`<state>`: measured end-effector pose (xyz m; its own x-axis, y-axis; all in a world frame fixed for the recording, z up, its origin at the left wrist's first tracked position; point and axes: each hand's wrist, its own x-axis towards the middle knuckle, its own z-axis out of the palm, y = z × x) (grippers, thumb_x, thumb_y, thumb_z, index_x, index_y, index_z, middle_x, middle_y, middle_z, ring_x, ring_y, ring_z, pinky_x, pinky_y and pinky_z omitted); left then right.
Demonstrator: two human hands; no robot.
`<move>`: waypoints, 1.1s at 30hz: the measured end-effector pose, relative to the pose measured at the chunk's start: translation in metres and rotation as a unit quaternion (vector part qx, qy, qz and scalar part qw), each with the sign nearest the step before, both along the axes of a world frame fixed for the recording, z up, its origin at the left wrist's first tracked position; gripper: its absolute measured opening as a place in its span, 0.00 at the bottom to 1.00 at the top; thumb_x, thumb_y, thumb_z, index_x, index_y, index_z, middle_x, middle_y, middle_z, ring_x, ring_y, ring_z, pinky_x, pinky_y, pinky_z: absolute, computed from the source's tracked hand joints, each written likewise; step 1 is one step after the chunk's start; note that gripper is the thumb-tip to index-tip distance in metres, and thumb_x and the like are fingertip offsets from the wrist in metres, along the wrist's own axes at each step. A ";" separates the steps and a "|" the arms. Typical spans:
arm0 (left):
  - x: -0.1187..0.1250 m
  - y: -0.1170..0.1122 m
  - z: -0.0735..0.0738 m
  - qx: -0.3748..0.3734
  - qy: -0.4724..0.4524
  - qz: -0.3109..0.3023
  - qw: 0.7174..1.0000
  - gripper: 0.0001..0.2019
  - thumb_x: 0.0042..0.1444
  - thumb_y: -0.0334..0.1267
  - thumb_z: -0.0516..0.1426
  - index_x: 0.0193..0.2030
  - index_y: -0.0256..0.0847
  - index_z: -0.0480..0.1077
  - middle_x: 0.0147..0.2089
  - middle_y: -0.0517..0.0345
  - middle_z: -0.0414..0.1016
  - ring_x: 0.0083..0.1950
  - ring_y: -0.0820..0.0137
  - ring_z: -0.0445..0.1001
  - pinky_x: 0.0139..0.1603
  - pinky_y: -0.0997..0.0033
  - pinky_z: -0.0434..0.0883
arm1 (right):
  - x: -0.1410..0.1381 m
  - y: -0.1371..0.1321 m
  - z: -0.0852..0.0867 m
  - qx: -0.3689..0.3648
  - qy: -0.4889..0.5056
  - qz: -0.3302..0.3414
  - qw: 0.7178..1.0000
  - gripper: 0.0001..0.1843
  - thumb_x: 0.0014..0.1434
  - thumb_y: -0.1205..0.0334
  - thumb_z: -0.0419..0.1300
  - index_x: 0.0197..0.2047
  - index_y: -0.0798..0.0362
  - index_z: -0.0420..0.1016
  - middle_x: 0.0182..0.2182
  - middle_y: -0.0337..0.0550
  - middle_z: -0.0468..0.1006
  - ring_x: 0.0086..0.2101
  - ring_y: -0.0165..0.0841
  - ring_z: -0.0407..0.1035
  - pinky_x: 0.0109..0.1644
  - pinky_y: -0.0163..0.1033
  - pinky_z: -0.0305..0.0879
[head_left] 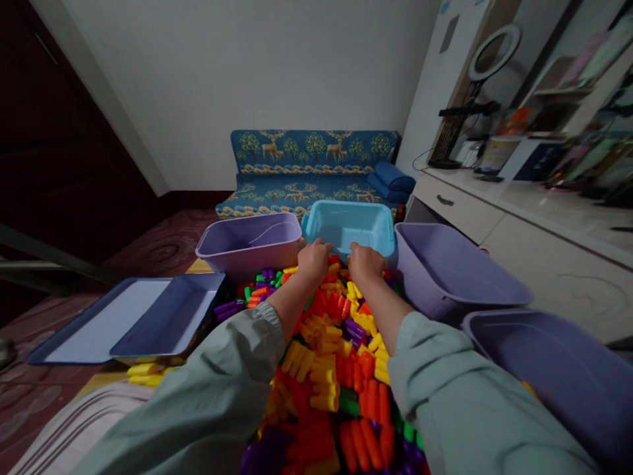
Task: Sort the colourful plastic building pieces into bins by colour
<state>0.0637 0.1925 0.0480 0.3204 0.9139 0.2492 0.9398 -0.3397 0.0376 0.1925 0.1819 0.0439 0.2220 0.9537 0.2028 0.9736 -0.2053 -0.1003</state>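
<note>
My left hand (pixel 314 260) and my right hand (pixel 366 262) reach forward, side by side, to the near edge of a light blue plastic basin (pixel 351 216). The fingers of both are curled at its near rim, and the fingertips are partly hidden. Only the smooth inside of the basin shows. Beneath my forearms spreads a heap of plastic tube-shaped building blocks (pixel 324 349) in yellow, orange-red, purple and green. The heap runs up to the basin's near side.
A purple bin (pixel 250 247) stands left of the basin. Two more, a purple bin (pixel 445 264) and a darker bin (pixel 548 356), line the right. Shallow blue trays (pixel 168 316) lie at the left edge. Behind are a patterned sofa (pixel 297 188) and a white cabinet (pixel 554 251).
</note>
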 end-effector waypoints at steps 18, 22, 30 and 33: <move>0.004 0.037 0.013 -0.003 0.057 -0.056 0.997 0.16 0.58 0.25 0.49 0.46 0.38 0.75 0.46 0.47 0.78 0.54 0.59 0.70 0.50 0.65 0.70 | 0.009 0.026 0.035 -0.087 0.014 0.018 0.996 0.15 0.61 0.62 0.58 0.51 0.52 0.78 0.49 0.55 0.79 0.50 0.40 0.73 0.47 0.40 0.68; 0.006 0.047 0.017 -0.013 0.065 -0.079 0.995 0.14 0.57 0.25 0.51 0.44 0.37 0.76 0.42 0.46 0.78 0.54 0.59 0.70 0.53 0.65 0.68 | 0.011 0.034 0.044 -0.112 0.009 0.018 0.994 0.15 0.60 0.62 0.59 0.50 0.56 0.78 0.45 0.57 0.80 0.50 0.42 0.73 0.47 0.39 0.68; 0.009 0.046 0.020 -0.022 0.075 -0.084 0.993 0.14 0.57 0.26 0.51 0.45 0.34 0.76 0.42 0.43 0.78 0.53 0.59 0.71 0.55 0.65 0.66 | 0.011 0.034 0.042 -0.117 0.014 0.011 0.993 0.14 0.60 0.63 0.59 0.48 0.57 0.78 0.43 0.58 0.81 0.49 0.43 0.73 0.45 0.40 0.69; 0.007 0.042 0.022 -0.020 0.072 -0.091 0.993 0.13 0.58 0.28 0.52 0.45 0.33 0.76 0.44 0.43 0.77 0.52 0.60 0.72 0.58 0.65 0.64 | 0.010 0.029 0.040 -0.100 0.020 0.009 0.995 0.15 0.61 0.64 0.58 0.49 0.58 0.78 0.48 0.59 0.79 0.51 0.44 0.72 0.47 0.40 0.69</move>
<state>0.0710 0.2345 0.0704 0.5105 0.8462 0.1527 0.8598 -0.5049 -0.0762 0.2026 0.2108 0.0837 0.2093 0.9779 -0.0001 0.9732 -0.2083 -0.0969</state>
